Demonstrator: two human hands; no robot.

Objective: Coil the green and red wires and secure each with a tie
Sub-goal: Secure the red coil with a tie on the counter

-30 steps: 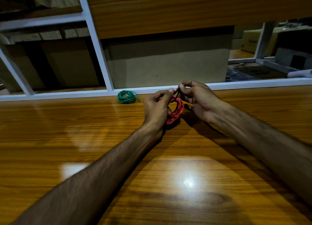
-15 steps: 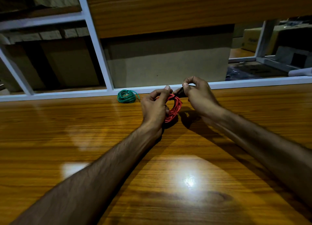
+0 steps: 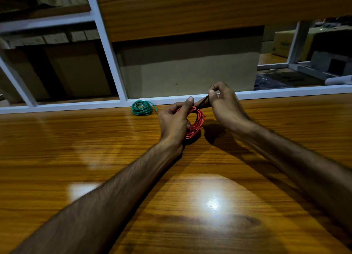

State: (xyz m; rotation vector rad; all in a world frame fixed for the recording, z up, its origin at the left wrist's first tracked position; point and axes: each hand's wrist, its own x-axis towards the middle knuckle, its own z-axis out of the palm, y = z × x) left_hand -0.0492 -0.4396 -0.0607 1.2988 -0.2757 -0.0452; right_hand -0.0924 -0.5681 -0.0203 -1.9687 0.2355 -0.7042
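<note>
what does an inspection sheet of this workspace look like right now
surface: glossy wooden table, bare apart from the wires, with light glare on it
job's things: green wire coil lies at the far edge; red wire coil is held upright; dark tie at its top
clutter: nothing seen
grips: left hand grips the red wire coil; right hand pinches the tie
cables: only the two wire coils
surroundings: white frame rail behind the table, cardboard boxes beyond it
</note>
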